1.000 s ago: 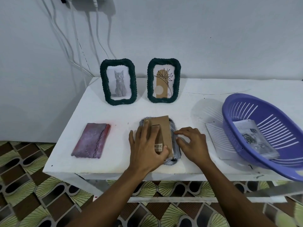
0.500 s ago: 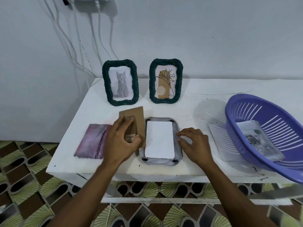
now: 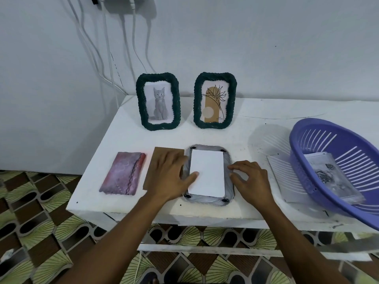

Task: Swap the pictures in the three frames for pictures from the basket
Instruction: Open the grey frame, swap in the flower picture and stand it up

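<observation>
Cardboard backing [image 3: 159, 158] lies, seemingly flat, under left hand [image 3: 170, 177].

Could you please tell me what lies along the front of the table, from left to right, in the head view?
pink-purple picture → brown backing board → face-down frame → right hand → white sheet → purple basket

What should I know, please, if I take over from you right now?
Left hand open, on the backing, thumb on the picture.
Right hand open, fingertips on the right edge of the flat frame.
Done: backing off; picture lies white side up in the frame.
To do: lift it out, fit one from the basket, close.
Cat frame, plant frame: cannot tell if swapped.
</observation>
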`<state>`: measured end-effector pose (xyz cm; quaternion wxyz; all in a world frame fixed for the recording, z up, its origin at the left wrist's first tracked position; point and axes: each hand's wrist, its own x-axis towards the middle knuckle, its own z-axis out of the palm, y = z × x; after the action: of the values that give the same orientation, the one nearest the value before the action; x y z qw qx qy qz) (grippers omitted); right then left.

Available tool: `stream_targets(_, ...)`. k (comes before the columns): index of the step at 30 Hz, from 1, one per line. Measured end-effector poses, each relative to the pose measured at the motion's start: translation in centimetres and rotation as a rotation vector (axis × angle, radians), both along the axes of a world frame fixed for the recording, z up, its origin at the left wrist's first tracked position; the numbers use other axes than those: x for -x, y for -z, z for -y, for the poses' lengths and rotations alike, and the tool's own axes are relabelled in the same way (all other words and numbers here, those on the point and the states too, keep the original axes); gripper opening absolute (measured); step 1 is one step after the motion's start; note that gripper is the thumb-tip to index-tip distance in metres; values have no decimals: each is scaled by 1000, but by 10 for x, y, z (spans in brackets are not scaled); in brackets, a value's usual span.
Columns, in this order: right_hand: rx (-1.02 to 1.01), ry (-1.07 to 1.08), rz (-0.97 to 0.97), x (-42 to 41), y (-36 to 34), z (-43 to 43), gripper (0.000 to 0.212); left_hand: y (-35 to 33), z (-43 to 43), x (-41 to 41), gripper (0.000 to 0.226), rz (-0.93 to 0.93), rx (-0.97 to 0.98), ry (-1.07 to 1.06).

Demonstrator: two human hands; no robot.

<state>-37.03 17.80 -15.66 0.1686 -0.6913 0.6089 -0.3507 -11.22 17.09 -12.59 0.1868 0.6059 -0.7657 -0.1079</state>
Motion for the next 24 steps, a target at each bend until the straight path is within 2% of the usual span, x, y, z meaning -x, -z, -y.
stream_targets(3, 0, -14, 5, 1, -1, -1, 22, 7, 5, 10, 72, -31, -65, -22)
stream_targets(5, 7, -17, 16, 2, 0, 0, 22, 10, 5, 9, 70, -119, -92, -50)
stream_targets(9, 22, -9, 11, 0, -3, 0, 23, 4, 6, 3, 48, -310, -63, -30)
stream_targets(11, 32, -10, 8, 1, -4, 1, 23, -2, 4, 2, 46, -403, -59, -17)
stream_targets(13, 29, -14, 4, 1, -4, 0, 23, -3, 3, -2, 48, -426, -69, -32)
stream_targets(17, -97, -43, 83, 0, -17, 1, 23, -9, 7, -5, 28, -432, -56, -7)
stream_targets(19, -110, -83, 112, 4, -37, 3, 22, -18, 11, -6, 28, -459, -23, 14)
stream_targets(22, 51, -127, -37, 19, -75, 1, 20, -37, 17, 5, 33, -530, -46, 110)
stream_targets(24, 156, -71, -192, 38, -95, 1, 21, -48, 18, 22, 36, -622, -79, 162)
